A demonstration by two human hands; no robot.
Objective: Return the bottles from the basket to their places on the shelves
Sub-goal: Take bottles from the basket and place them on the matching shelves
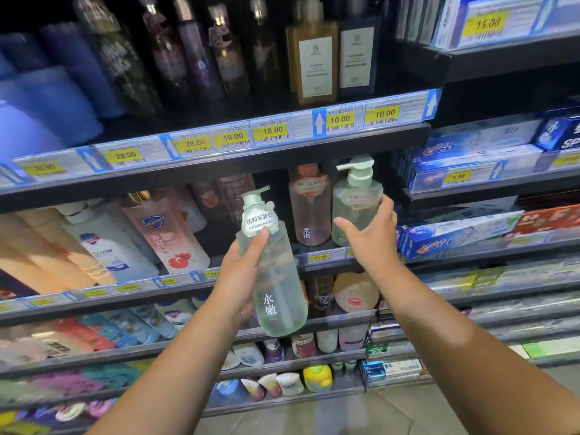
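Here, left hand (241,270), right hand (374,240), two bottles (279,293) (351,200)

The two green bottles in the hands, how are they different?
The left hand holds the near bottle tilted, in front of the shelves; the right hand holds the far bottle upright at the shelf beside a pink bottle. The near bottle's pump points right; the far bottle's points left. Both are clear, pale green.

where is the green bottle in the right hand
Head view, right of centre: the green bottle at the shelf's right end, beside a pink bottle.
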